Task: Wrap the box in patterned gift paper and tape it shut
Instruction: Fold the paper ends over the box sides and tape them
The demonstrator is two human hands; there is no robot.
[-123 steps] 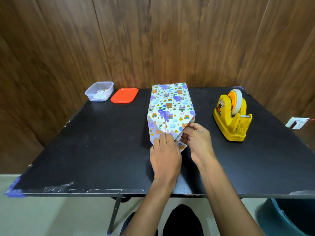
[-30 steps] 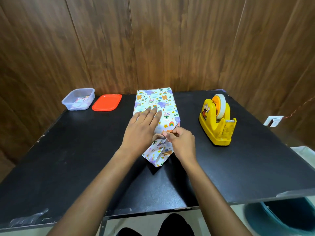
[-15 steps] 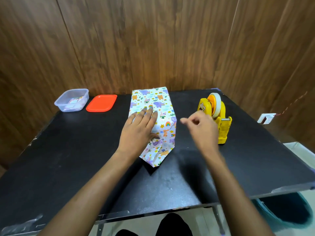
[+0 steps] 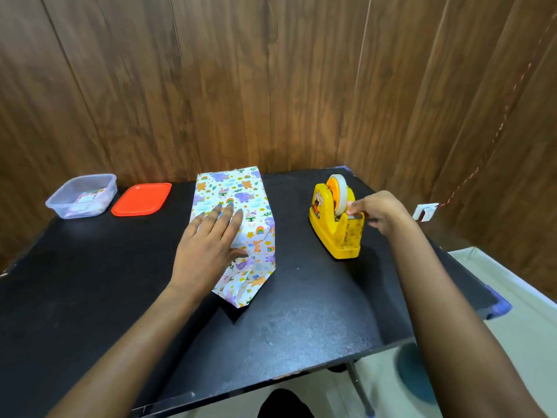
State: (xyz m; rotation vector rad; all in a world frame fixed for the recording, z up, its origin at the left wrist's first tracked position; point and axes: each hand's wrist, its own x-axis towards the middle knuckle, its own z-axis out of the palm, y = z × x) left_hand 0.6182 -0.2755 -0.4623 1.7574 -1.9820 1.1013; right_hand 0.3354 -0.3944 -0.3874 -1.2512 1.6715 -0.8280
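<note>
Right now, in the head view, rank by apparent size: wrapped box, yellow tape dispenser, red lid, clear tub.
1. wrapped box
2. yellow tape dispenser and clear tub: look alike, and the dispenser is nearer, so unranked
3. red lid

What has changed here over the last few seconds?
The right hand let go of the paper fold and moved right to the tape dispenser, fingers at its cutter. The left hand slid from the near fold onto the box top, pressing flat. The box, dispenser, tub and red lid stayed put.

One box (image 4: 241,194), one dispenser (image 4: 334,236), one tub (image 4: 81,196), one lid (image 4: 141,199)
</note>
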